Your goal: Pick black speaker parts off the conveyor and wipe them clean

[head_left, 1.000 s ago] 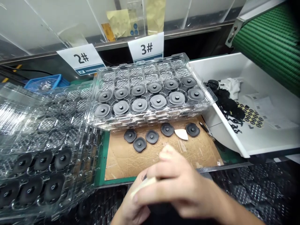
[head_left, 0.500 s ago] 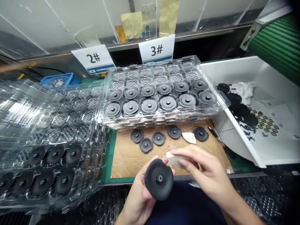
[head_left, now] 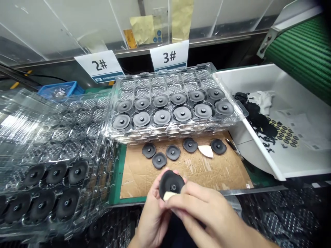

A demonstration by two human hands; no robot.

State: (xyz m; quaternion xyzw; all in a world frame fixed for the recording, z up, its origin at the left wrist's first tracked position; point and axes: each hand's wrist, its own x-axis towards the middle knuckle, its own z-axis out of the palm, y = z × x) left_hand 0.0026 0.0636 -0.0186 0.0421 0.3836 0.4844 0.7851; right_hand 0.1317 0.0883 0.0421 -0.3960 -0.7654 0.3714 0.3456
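Note:
My left hand (head_left: 153,210) grips a black rounded disc part (head_left: 169,181) with a small raised hub, tilted toward me at the lower middle. In my right hand (head_left: 204,210) is a cream-white sponge wedge (head_left: 169,195), pressed against the disc's lower face beside the hub. The right fingers cover most of the sponge. Beyond the hands, several similar black discs (head_left: 173,152) lie on a cardboard sheet (head_left: 139,179). A second white wedge (head_left: 206,151) rests there between two of them.
A clear blister tray (head_left: 165,129) holding two rows of discs stands behind the cardboard. More clear trays (head_left: 95,165) with discs are at left. On the right sits a white bin (head_left: 281,165) with black scraps and sticker sheets. A pen-like tool (head_left: 234,148) lies by its wall.
My right hand has moved left and down, bringing the sponge wedge from above the cardboard onto the disc's face. The disc has tilted and risen slightly in my left hand.

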